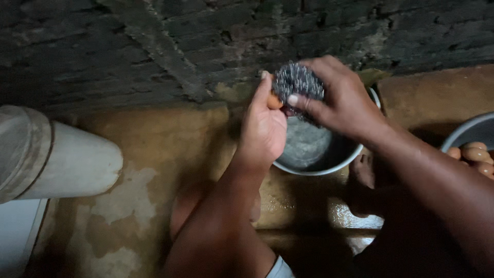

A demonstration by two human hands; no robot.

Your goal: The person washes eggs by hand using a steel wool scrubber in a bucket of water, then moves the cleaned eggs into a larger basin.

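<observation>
The left hand (pixel 263 128) is closed around a small brown egg (pixel 274 101) — only its upper end shows above the fingers. The right hand (pixel 342 100) grips a wad of steel wool (pixel 297 82), fingers curled over it, and presses it against the egg. Both hover over a metal bowl (pixel 314 167) holding murky water, set on the wet brown floor (pixel 154 154). At far right, another bowl (pixel 465 131) holds more eggs (pixel 473 154). A pale cylinder (pixel 62 159) lies at left — below a dark brick wall (pixel 154 41).
</observation>
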